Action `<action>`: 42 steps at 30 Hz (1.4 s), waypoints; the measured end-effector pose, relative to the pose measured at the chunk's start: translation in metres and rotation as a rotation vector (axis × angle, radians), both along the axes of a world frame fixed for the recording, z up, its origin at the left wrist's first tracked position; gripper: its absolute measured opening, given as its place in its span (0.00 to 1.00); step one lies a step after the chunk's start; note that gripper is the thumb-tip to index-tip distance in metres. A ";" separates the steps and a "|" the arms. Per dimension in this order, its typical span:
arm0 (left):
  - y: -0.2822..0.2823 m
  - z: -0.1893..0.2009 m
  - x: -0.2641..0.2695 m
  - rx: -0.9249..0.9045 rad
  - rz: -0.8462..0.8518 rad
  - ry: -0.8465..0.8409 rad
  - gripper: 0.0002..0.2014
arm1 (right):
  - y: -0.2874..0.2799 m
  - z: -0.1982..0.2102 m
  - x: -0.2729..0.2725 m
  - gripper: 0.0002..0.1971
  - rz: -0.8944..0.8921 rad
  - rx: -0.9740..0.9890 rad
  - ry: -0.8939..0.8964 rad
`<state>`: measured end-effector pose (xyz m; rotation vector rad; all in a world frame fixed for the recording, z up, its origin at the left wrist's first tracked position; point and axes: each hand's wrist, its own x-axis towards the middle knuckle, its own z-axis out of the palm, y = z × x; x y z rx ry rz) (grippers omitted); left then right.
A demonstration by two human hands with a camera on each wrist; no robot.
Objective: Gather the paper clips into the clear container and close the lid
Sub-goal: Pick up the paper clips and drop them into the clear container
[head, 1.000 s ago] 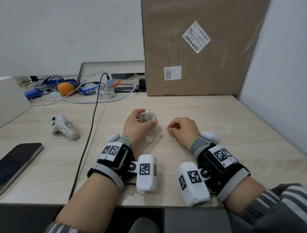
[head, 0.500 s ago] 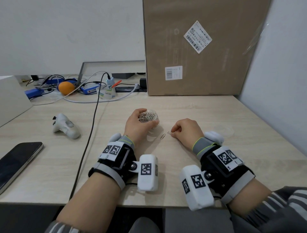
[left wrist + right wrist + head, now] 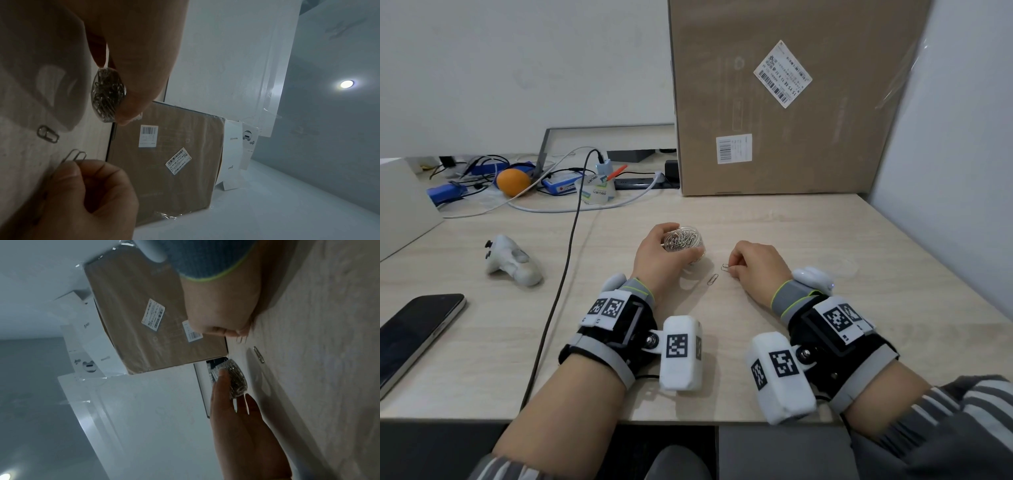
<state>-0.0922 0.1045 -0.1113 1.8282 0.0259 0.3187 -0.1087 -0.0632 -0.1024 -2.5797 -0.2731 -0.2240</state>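
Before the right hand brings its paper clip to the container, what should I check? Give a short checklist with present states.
1. Right hand pinches a silver wire paper clip: ok.
2. Left hand holds the round clear plastic container: ok.
3. Container open on top: ok.
4. All clips gathered: not ok; a second silver paper clip lies on the pale wooden table.
5. Clear round lid within reach: cannot tell.

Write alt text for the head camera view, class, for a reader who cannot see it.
A person's left hand grips a clear container full of paper clips above a pale wooden desk, while the right hand pinches one paper clip and another loose clip lies between the hands. A large cardboard box stands behind; a phone lies at left.
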 end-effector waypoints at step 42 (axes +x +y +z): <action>-0.010 0.004 -0.011 0.237 -0.434 0.025 0.25 | 0.012 0.003 -0.006 0.01 0.138 0.491 -0.374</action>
